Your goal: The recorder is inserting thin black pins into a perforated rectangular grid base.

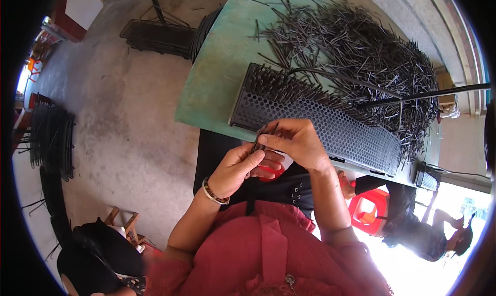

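Note:
My left hand is closed around a small bunch of thin dark sticks, just off the table's near edge. At the top of that bunch, my right hand pinches with thumb and fingers, and one stick tip pokes out above. How many sticks are held cannot be made out. Right in front of my hands lies a long black perforated rack with rows of round holes. Short black sticks stand in its far rows, while the nearer holes show bare. Behind it spreads a big loose heap of black sticks.
The green table carries rack and heap. A thin black metal rod crosses above them from the right. A red stool and another person are at the right. Wire racks stand on the floor. Someone in black sits lower left.

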`<state>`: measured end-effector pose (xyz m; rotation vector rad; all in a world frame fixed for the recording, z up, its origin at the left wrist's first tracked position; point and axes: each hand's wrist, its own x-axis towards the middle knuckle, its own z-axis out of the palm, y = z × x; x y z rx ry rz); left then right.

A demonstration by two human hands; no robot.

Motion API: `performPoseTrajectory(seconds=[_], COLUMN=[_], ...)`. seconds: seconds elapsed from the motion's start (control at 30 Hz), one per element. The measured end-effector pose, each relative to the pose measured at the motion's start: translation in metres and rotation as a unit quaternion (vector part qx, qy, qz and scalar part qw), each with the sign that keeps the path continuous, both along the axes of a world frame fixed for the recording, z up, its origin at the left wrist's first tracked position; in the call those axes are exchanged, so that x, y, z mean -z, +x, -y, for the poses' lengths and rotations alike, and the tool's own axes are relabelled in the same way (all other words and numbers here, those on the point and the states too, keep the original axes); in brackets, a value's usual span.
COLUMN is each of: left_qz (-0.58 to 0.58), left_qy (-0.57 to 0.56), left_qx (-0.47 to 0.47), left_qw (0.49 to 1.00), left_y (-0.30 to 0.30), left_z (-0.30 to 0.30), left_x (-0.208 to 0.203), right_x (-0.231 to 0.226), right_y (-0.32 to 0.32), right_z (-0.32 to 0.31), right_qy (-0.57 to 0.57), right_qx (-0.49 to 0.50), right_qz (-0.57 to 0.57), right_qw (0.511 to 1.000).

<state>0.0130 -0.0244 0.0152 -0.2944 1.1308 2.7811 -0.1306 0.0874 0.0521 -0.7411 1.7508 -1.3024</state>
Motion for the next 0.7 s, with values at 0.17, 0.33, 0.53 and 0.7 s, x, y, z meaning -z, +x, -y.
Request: performPoseTrajectory(seconds=[0.17,0.33,0.53,0.7], left_qz=[0.042,0.044,0.053,0.057], left_qy=[-0.018,-0.027,-0.027,-0.030], left_qx=[-0.049,-0.055,-0.051,-0.052], left_qw=[0.998,0.997,0.997,0.997], left_y=[0.005,0.007,0.008,0.008], left_z=[0.007,0.007,0.007,0.009], left_x=[0.006,0.009,0.008,0.010], right_x=[0.002,0.009,0.012,0.018], right_y=[-0.008,-0.017,-0.012,-0.013], right_z=[0.013,0.043,0.060,0.064], right_qy=[-0.076,-0.151,-0.135,-0.159], right_qx=[0.160,0.248,0.197,0.205], right_qz=[-0.035,-0.159,-0.249,-0.234], right_qw=[0.984,0.944,0.939,0.937])
